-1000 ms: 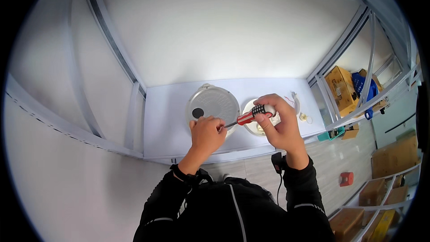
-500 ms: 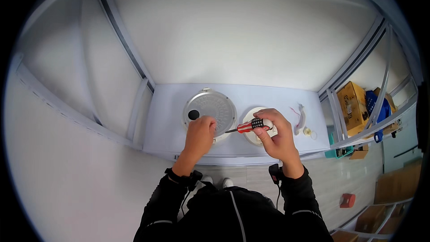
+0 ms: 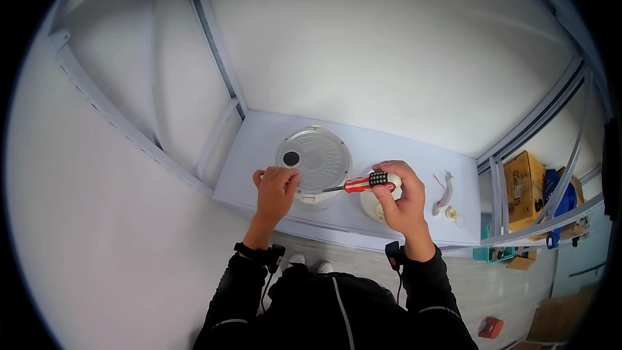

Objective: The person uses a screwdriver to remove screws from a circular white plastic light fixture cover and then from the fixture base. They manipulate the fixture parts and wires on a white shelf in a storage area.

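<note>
My right hand (image 3: 406,202) is closed around a screwdriver (image 3: 368,183) with a red, white and black handle. Its metal shaft points left, with the tip by the near right edge of a round silvery lid-like part (image 3: 322,159). That part has a pale rim, clips and a black round spot (image 3: 291,158). At its near left edge is my left hand (image 3: 275,191), fingers curled in; whatever they hold, if anything, is hidden. Under my right hand, partly covered, lies a round off-white part (image 3: 372,207).
On the white table (image 3: 259,133), a curved white piece (image 3: 444,194) with pinkish wires lies to the right, beside a small yellowish part (image 3: 451,212). Metal frame posts and a white wall surround the table. Cardboard boxes (image 3: 522,188) and a teal basket (image 3: 492,253) stand beyond the right end.
The view has shifted, so the table appears turned. My left hand has moved left relative to the silvery part, its fingers more bunched. The right hand still holds the screwdriver.
</note>
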`<state>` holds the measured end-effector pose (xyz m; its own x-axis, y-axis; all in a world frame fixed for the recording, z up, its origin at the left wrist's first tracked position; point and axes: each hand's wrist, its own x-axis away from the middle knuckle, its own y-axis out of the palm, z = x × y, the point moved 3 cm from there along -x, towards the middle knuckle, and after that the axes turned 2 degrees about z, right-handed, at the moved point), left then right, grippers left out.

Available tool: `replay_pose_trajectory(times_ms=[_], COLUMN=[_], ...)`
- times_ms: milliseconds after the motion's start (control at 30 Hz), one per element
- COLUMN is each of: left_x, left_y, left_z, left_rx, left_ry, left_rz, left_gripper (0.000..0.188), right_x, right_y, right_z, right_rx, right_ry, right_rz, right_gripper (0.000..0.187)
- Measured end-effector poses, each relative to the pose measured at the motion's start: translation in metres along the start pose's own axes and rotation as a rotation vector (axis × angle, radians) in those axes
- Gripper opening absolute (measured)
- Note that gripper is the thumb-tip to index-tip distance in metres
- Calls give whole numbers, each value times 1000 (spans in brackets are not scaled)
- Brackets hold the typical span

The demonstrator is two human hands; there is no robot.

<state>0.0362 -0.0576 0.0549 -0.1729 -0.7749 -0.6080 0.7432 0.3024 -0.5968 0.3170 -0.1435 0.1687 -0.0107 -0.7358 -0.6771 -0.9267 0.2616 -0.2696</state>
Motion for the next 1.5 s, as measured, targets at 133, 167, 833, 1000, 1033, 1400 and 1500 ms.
replay_pose_trajectory(times_ms=[133, 167, 833, 1000, 1033, 1400, 1500], left_x=[2, 3, 25, 18, 16, 12, 10], left_y=[9, 11, 46, 34, 29, -8, -14], left_z=[-1, -2, 75, 61, 59, 38, 34], left_rx=[57, 93, 73, 270, 297, 179, 173], left_ry=[-3, -27, -64, -204, -192, -68, -2], left_rz=[50, 60, 149, -13, -35, -109, -136], left_gripper=[6, 6, 9, 10, 10, 11, 11], right_x=[1, 1, 10, 13, 13, 9, 8], right_y=[-6, -9, -46, -52, -53, -49, -41], right_z=[4, 5, 12, 13, 13, 10, 8], right_rx=[-11, -5, 9, -1, -3, 30, 14], right_ry=[-4, -6, 0, -2, -10, -46, -24], right_rz=[4, 3, 17, 39, 45, 22, 18], right_gripper=[36, 36, 34, 34, 34, 34, 34])
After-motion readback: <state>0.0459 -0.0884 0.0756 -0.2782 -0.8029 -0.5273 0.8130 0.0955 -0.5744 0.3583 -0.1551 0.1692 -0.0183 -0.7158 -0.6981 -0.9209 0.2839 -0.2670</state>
